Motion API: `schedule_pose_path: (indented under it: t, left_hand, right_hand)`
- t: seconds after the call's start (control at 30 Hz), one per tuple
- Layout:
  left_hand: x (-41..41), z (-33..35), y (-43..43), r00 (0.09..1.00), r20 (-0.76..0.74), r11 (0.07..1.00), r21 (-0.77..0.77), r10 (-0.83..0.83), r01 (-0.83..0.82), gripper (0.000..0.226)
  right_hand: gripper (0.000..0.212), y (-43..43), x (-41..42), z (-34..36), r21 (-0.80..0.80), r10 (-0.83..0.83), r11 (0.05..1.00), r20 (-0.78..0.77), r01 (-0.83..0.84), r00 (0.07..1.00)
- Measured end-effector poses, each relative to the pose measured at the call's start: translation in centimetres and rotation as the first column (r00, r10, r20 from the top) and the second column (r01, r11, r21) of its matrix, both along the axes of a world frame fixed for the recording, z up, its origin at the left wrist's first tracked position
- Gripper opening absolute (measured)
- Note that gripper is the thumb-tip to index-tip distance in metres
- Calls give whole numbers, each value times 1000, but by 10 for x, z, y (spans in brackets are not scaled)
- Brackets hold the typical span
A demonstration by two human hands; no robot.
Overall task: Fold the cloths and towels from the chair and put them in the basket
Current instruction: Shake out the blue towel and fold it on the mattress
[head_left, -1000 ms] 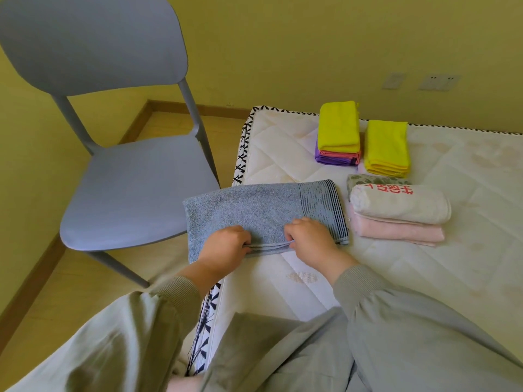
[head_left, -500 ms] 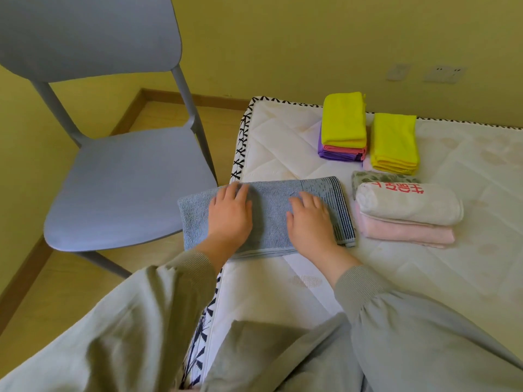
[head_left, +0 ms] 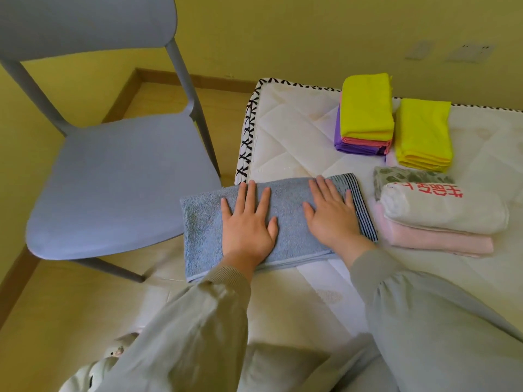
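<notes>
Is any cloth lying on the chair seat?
No, the chair seat is bare; the towel lies on the mattress.

**Quilted mattress carries five folded piles**

A white quilted mattress [head_left: 288, 142] with black-and-white trim [head_left: 247, 137] along its edge carries the laundry. Near its left edge lies a folded blue towel [head_left: 288, 222], its left end hanging out past the trim. Just to the right, a pink towel [head_left: 438, 241] lies flat on the quilting, with a folded white towel [head_left: 441, 213] printed in red on top. A patterned cloth [head_left: 402, 175] lies behind these two, touching them. Further back sits a mixed pile [head_left: 366, 108], purple at the bottom and yellow on top. A stack of yellow cloths [head_left: 421, 131] sits just beside it.
</notes>
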State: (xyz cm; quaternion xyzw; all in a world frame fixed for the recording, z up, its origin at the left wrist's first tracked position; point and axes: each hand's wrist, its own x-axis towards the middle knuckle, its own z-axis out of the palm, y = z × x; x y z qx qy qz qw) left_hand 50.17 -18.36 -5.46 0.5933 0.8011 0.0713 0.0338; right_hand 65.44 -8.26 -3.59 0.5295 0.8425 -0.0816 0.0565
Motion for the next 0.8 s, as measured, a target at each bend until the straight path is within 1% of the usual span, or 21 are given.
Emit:
schedule_pose_path:
  t: [0.1, 0.13, 0.17, 0.2, 0.27, 0.3, 0.33, 0.4, 0.5, 0.57, 0.6, 0.7, 0.8]
  left_hand:
    - [-1, 1, 2, 1000, 5, 1000, -14, 9, -9, 68]
    - [0, 0, 2, 1000, 4, 1000, -17, 12, -12, 68]
    - [0, -1, 1, 1000, 3, 1000, -16, 16, -16, 68]
    - [-1, -2, 0, 1000, 5, 1000, -11, 19, -19, 68]
    - [-3, -3, 0, 1000, 13, 1000, 6, 22, -23, 68]
    - [-4, -3, 0, 1000, 16, 1000, 13, 25, -25, 68]
    - [-3, -2, 1, 999, 19, 999, 20, 26, -26, 67]
    - [-2, -1, 1, 1000, 20, 1000, 17, 17, -18, 67]
    - [-2, -1, 2, 1000, 16, 1000, 5, 16, -16, 66]
    - [-1, -1, 2, 1000, 14, 1000, -2, 23, -23, 66]
    - [-1, -1, 1, 1000, 13, 1000, -3, 26, -26, 66]
    - [-2, -1, 2, 1000, 17, 1000, -8, 25, -25, 67]
    - [-1, 1, 2, 999, 42, 1000, -8, 21, -21, 68]
  right_hand:
    - [60, 6, -1, 2, -3, -97, 995, 46, 97, 994]
    - [60, 2, -5, 3, 37, -124, 992, 41, 123, 991]
    - [60, -4, -10, 5, 85, -115, 990, 18, 113, 993]
    - [61, -11, -15, 6, 113, -42, 993, -7, 42, 999]
    - [65, -25, -17, 4, 83, 181, 980, -20, -179, 983]
    - [68, -24, -12, 3, 59, 224, 973, -21, -222, 974]
    - [68, -15, -5, 3, 47, 191, 981, -34, -189, 981]
    - [62, 6, 11, 0, 42, 26, 999, -41, -24, 999]
    - [59, 17, 18, -2, 102, -157, 983, 52, 151, 986]
    - [60, 10, 6, 1, 153, -222, 965, 36, 215, 974]
    - [60, 2, -1, 2, 159, -209, 966, 21, 203, 978]
    - [59, -28, -22, -2, 117, -43, 992, -6, 44, 999]
    - [60, -37, -22, -12, 110, -35, 993, -38, 39, 999]
